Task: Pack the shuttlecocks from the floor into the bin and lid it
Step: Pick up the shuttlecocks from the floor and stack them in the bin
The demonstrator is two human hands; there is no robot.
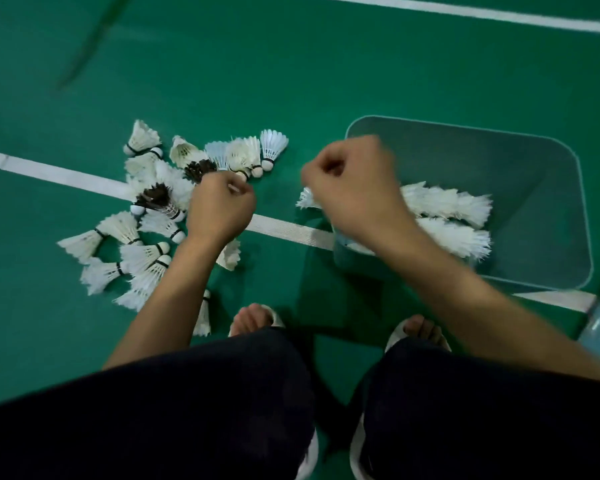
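Many shuttlecocks lie in a loose heap on the floor, across the white line, on the left side of the person's feet. Most are white and a few have dark feathers. They are surely very light, and the feather skirt is thin and breaks or bends easily, so it is better not to squeeze it. The round cork base is the firm part, and I think this is the place to take hold, with two or three fingers only.

More shuttlecocks, pushed one into another as long rows, lie already inside the bin, which stands open on the floor at the right side.

Over the heap, the left hand has its fingers curled tight, and it seems to pinch one shuttlecock from the pile, though only a small white piece shows there. Beside the near-left rim of the bin, the right hand is closed around a white shuttlecock, whose feathers stick out of the fist. This hand is blurred.

No lid is clearly visible. Since the heap is large, the packing is probably far from finished.
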